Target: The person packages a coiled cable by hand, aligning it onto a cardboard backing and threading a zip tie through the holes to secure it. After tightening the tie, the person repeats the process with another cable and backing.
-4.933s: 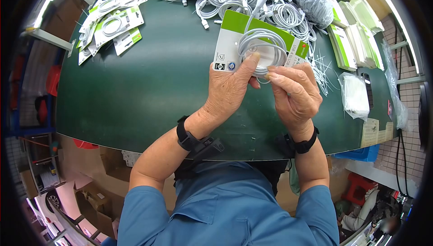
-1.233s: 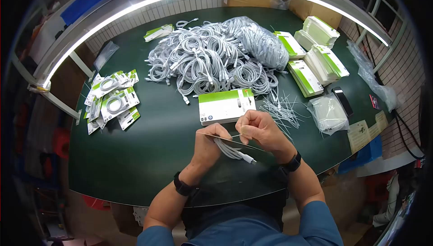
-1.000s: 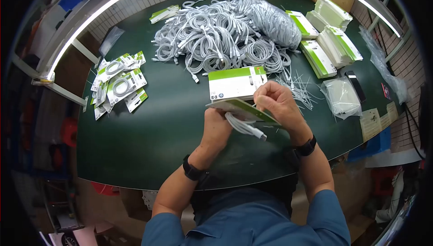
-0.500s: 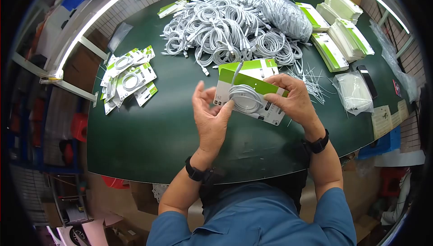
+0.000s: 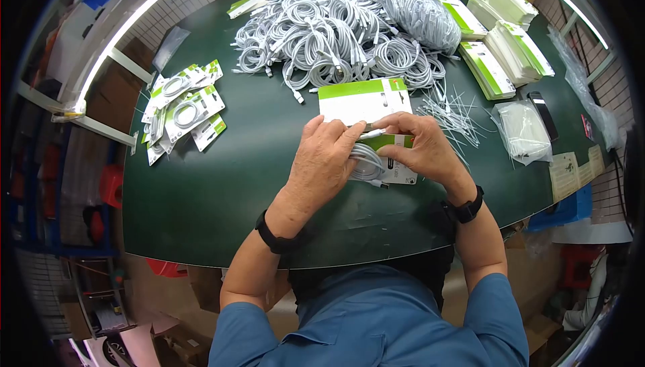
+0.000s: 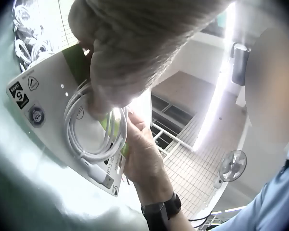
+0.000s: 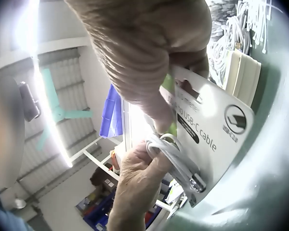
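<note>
A white and green card (image 5: 402,173) with a coiled white cable (image 5: 366,162) on its face is held between both hands over the table. The left hand (image 5: 321,158) has its fingers curled at the coil and the card's upper edge. Thumb and fingers of the right hand (image 5: 423,146) pinch the card's green part near a cable end. In the left wrist view the coil (image 6: 70,126) lies against the card (image 6: 48,106), a USB plug (image 6: 102,177) hanging below. The right wrist view shows a metal plug tip (image 7: 197,183) beside the card's printed text (image 7: 197,127).
Behind the hands lies a stack of cards (image 5: 356,101), then a large heap of coiled cables (image 5: 316,31). Carded cables (image 5: 188,113) lie at left. At right are card stacks (image 5: 487,71), loose white ties (image 5: 453,118), a plastic bag (image 5: 523,135) and a dark object (image 5: 543,115).
Since half a second ago the left hand has turned and closed in on the coil and card top. The card has tilted, and the right hand has shifted slightly left. Earlier, the card was flipped edge-on.
</note>
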